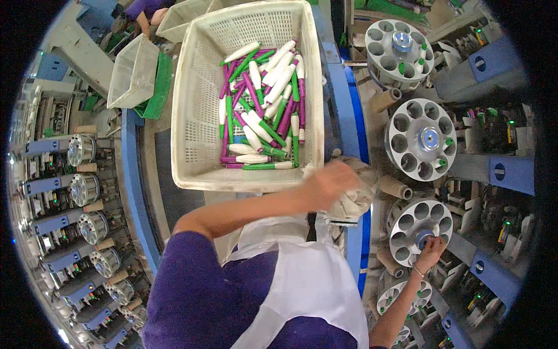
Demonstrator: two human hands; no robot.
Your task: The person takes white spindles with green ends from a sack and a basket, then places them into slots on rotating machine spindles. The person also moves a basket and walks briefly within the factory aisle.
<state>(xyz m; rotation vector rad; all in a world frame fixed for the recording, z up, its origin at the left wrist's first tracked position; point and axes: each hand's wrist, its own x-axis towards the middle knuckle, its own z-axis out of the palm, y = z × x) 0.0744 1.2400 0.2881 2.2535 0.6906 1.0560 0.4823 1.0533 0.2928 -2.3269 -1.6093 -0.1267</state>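
My left hand (pixel 332 187) is smeared by motion in front of the crate, over a pale cloth bundle (pixel 356 200); its fingers cannot be made out. To the right, my right hand (pixel 431 254) is at a grey round bobbin magazine (pixel 405 224) with a ring of holes. Its fingers are closed close to the blue hub, and what they pinch is hidden. A large off-white plastic crate (pixel 189 134) stands ahead of me. Inside lie several yarn bobbins (pixel 280 84), with white yarn on green or purple tubes.
Farther along the winding machine are another magazine (pixel 421 139) and one beyond it (pixel 400 52), with green-ended bobbins in some holes. Cardboard cones (pixel 395 187) sit beside them. A blue rail (pixel 354 116) runs along the crate's right. Smaller crates (pixel 132 72) and another person's arm (pixel 143 23) are far left.
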